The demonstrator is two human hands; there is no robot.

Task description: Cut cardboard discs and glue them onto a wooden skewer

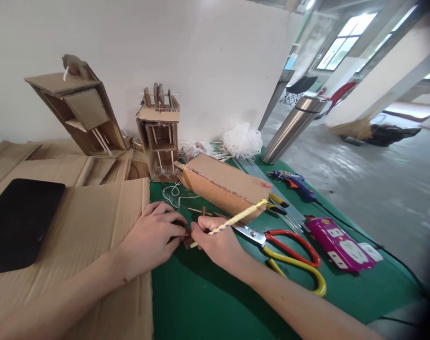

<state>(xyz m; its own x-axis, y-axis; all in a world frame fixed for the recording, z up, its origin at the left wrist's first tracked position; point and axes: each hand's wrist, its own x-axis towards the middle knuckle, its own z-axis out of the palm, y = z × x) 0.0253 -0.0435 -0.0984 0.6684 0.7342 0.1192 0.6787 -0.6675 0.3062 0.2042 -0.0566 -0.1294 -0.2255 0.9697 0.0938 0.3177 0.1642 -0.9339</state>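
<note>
My right hand (pixel 218 243) is closed around a yellow patterned pencil (pixel 239 216), which slants up to the right. Its tip end points down at a small brown cardboard piece (pixel 188 242) on the green table. With bent fingertips, my left hand (pixel 160 231) presses and steadies that piece from the left; the fingers cover much of it. Just beyond the hands lies a thin wooden stick (pixel 199 211) with a small brown bit on it. Right of my right hand are scissors (pixel 257 235) with one red and one yellow handle, their blades partly hidden.
Behind stand two cardboard structures (pixel 158 146) (pixel 76 108) and a lying cardboard box (pixel 225 182). A glue gun (pixel 298 184), purple power strip (pixel 342 244), clear sticks (pixel 289 215) and steel flask (pixel 295 127) are at right. Cardboard sheets (pixel 105 293) and a black flat object (pixel 20 222) lie left.
</note>
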